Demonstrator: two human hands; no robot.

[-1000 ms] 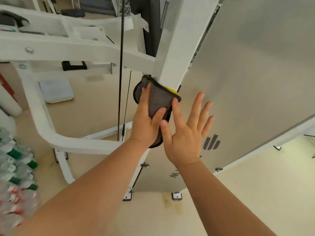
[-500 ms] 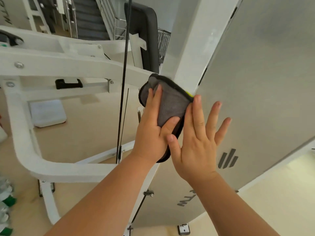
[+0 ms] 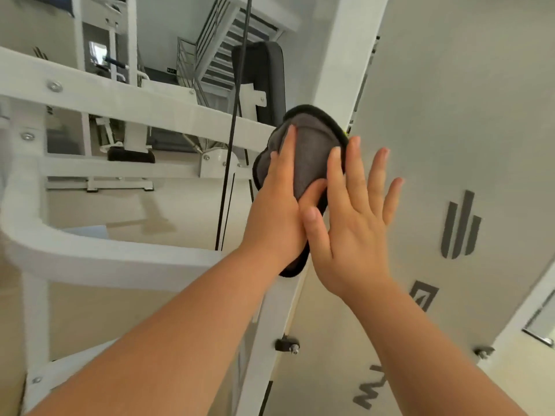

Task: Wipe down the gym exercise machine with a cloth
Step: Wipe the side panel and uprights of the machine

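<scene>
Just right of the frame's centre, my left hand point(image 3: 279, 205) lies flat on the grey microfibre cloth point(image 3: 312, 139). Its fingers are straight and the thumb is laid across the cloth, pressing it against the white upright point(image 3: 348, 49) of the exercise machine where that post meets the grey panel point(image 3: 465, 100). Nothing is curled round the cloth; pressure alone keeps it there. My right hand point(image 3: 354, 235) is spread wide beside it, palm toward the panel and holding nothing, with its first two fingertips at the cloth's right edge. Whether the palm actually touches the panel I cannot tell.

The cloth is soft, light and thick, with a black hem and a hint of yellow at its upper right edge. It bunches into folds under my palm, so I judge it will slip or roll up if I ease off. The best hold is a broad flat palm over its middle, with the thumb hooked over an edge. The painted steel looks smooth and rigid, so the cloth should glide easily. A black cable point(image 3: 240, 85) hangs left of the cloth, apart from it.
</scene>
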